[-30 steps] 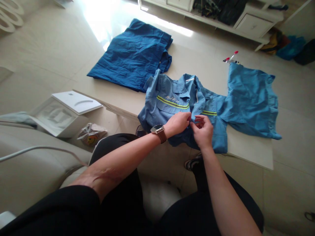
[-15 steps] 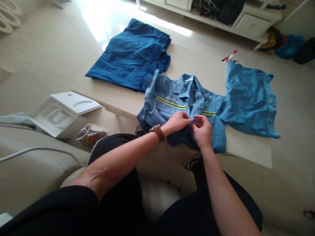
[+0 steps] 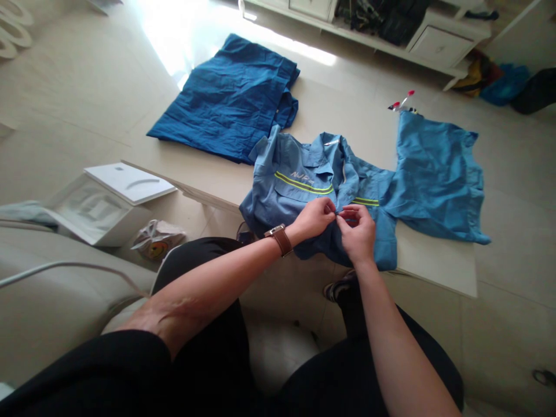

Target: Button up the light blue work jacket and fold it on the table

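A light blue work shirt (image 3: 299,191) with yellow-green reflective stripes lies spread on a low beige table (image 3: 434,260), its right sleeve (image 3: 434,174) stretched out to the right. My left hand (image 3: 313,219), with a brown-strapped watch on the wrist, pinches the left edge of the shirt's front opening. My right hand (image 3: 358,231) pinches the facing edge, fingertips touching those of the left hand. What lies between the fingertips is too small to make out.
A folded dark blue garment (image 3: 230,98) lies at the table's far left. Small red-and-white items (image 3: 402,104) sit at the far edge. A white box (image 3: 108,200) and a small bag (image 3: 156,238) stand on the floor at left. A white cabinet (image 3: 438,40) runs along the back.
Both hands stay at the shirt's front opening; the fingertips have closed together on the two fabric edges. The view has shifted slightly.
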Motion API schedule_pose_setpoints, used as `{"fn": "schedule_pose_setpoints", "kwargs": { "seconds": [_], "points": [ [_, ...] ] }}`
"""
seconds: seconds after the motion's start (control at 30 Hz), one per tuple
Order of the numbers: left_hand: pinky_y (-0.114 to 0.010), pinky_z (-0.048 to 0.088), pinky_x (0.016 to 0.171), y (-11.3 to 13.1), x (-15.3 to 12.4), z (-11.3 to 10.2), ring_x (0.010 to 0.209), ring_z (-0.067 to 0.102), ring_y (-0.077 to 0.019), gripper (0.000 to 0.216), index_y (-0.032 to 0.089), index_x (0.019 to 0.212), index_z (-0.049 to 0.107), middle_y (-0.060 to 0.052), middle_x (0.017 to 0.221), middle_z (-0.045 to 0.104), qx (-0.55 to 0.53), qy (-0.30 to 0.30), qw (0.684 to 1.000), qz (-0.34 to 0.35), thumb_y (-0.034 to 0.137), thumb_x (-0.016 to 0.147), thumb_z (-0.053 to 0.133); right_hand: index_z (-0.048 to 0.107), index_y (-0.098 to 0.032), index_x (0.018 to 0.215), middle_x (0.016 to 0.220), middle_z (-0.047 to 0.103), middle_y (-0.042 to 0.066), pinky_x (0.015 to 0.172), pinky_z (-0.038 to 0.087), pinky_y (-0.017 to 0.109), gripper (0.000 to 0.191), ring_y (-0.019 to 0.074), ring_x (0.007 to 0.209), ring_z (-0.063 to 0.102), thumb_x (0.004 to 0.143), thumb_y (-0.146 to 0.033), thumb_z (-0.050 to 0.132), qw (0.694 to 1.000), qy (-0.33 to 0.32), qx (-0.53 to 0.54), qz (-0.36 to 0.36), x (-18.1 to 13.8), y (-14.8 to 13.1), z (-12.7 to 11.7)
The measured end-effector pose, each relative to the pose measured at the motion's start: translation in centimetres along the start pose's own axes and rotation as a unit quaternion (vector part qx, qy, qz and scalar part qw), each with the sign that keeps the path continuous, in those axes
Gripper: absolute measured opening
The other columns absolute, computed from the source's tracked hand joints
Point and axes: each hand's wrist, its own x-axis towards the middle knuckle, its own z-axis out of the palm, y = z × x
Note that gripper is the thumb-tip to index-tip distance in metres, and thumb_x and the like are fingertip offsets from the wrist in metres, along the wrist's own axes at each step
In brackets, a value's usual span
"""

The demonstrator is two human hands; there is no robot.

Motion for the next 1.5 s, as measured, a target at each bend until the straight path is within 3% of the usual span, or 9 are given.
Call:
{"fn": "schedule_pose_setpoints", "kwargs": {
  "seconds": [0.33, 0.5, 0.63, 0.83, 1.0, 1.2, 1.3, 1.4, 1.5],
  "points": [
    [-0.021, 0.036, 0.060, -0.4, -0.1, 0.3, 0.063, 0.052, -0.0088, 0.021, 0.016, 0.101, 0.058, 0.004, 0.072, 0.061, -0.066, 0.017, 0.996, -0.060, 0.003, 0.083, 0.056, 0.059, -0.023, 0.096, 0.081, 0.069, 0.001, 0.077, 0.055, 0.035, 0.028, 0.0177, 0.076, 0.067, 0.074, -0.032, 0.074, 0.997, 0.025, 0.068, 0.028, 0.2, -0.2, 0.6],
    [-0.020, 0.037, 0.060, -1.0, -0.1, 0.5, 0.066, 0.056, -0.0098, 0.023, 0.017, 0.099, 0.057, 0.004, 0.074, 0.063, -0.087, -0.014, 0.995, -0.035, 0.009, 0.080, 0.065, 0.057, -0.022, 0.096, 0.080, 0.068, 0.000, 0.078, 0.055, 0.036, 0.034, 0.0181, 0.075, 0.067, 0.071, -0.033, 0.077, 0.994, 0.027, 0.094, 0.050, 0.2, 0.3, 0.4],
    [-0.020, 0.038, 0.062, -1.4, -0.2, 0.6, 0.066, 0.055, -0.0088, 0.029, 0.018, 0.100, 0.058, 0.005, 0.074, 0.062, -0.076, -0.005, 0.997, -0.004, 0.005, 0.075, 0.063, 0.056, -0.023, 0.096, 0.078, 0.067, -0.001, 0.080, 0.054, 0.035, 0.043, 0.0177, 0.076, 0.066, 0.064, -0.037, 0.081, 0.983, 0.020, 0.146, 0.106, 0.6, 1.2, 0.7],
    [-0.021, 0.040, 0.064, -0.5, -0.7, -0.2, 0.069, 0.058, -0.0109, 0.036, 0.018, 0.102, 0.060, 0.004, 0.077, 0.064, -0.021, -0.020, 0.999, 0.038, 0.002, 0.069, 0.061, 0.053, -0.025, 0.092, 0.078, 0.065, -0.003, 0.069, 0.053, 0.031, 0.052, 0.0161, 0.072, 0.064, 0.052, -0.035, 0.083, 0.938, -0.020, 0.262, 0.226, 1.0, 2.4, 0.8],
    [-0.025, 0.045, 0.067, 0.3, -1.2, -0.9, 0.070, 0.060, -0.0139, 0.034, 0.016, 0.099, 0.066, 0.002, 0.079, 0.067, 0.084, -0.085, 0.993, 0.014, 0.004, 0.067, 0.068, 0.057, -0.025, 0.095, 0.084, 0.061, -0.003, 0.068, 0.053, 0.028, 0.042, 0.0149, 0.077, 0.063, 0.061, -0.039, 0.077, 0.952, 0.015, 0.224, 0.207, 1.2, 2.5, 0.7],
    [-0.028, 0.051, 0.072, 0.2, -1.4, -1.3, 0.072, 0.066, -0.0187, 0.019, 0.018, 0.090, 0.072, -0.003, 0.078, 0.072, 0.187, -0.185, 0.965, -0.025, 0.011, 0.072, 0.071, 0.069, -0.019, 0.097, 0.092, 0.067, 0.001, 0.066, 0.046, 0.026, 0.045, 0.0129, 0.077, 0.059, 0.057, -0.037, 0.079, 0.948, 0.073, 0.224, 0.212, 1.1, 3.0, 1.2],
    [-0.032, 0.054, 0.082, -0.2, -1.0, -1.2, 0.084, 0.070, -0.0224, 0.013, 0.018, 0.093, 0.074, -0.008, 0.088, 0.076, 0.227, -0.124, 0.965, -0.045, 0.018, 0.083, 0.065, 0.072, -0.017, 0.096, 0.089, 0.070, 0.002, 0.068, 0.046, 0.027, 0.043, 0.0122, 0.072, 0.058, 0.059, -0.038, 0.079, 0.956, 0.081, 0.217, 0.183, 1.0, 3.3, 1.3],
    [-0.035, 0.055, 0.092, -0.8, -0.2, -0.9, 0.099, 0.072, -0.0256, 0.027, 0.015, 0.115, 0.070, -0.015, 0.107, 0.077, 0.227, -0.024, 0.973, -0.042, 0.019, 0.090, 0.059, 0.073, -0.017, 0.091, 0.087, 0.073, 0.003, 0.069, 0.048, 0.029, 0.039, 0.0137, 0.072, 0.060, 0.060, -0.039, 0.080, 0.961, 0.085, 0.203, 0.167, 0.8, 3.4, 1.1],
    [-0.035, 0.053, 0.102, -1.1, 0.7, -0.4, 0.111, 0.070, -0.0245, 0.045, 0.013, 0.136, 0.061, -0.018, 0.125, 0.073, 0.199, 0.005, 0.980, -0.011, 0.015, 0.091, 0.057, 0.072, -0.018, 0.088, 0.085, 0.074, 0.004, 0.069, 0.050, 0.030, 0.037, 0.0155, 0.075, 0.063, 0.060, -0.040, 0.080, 0.966, 0.085, 0.188, 0.154, 0.7, 3.3, 0.9]
  ]
}}
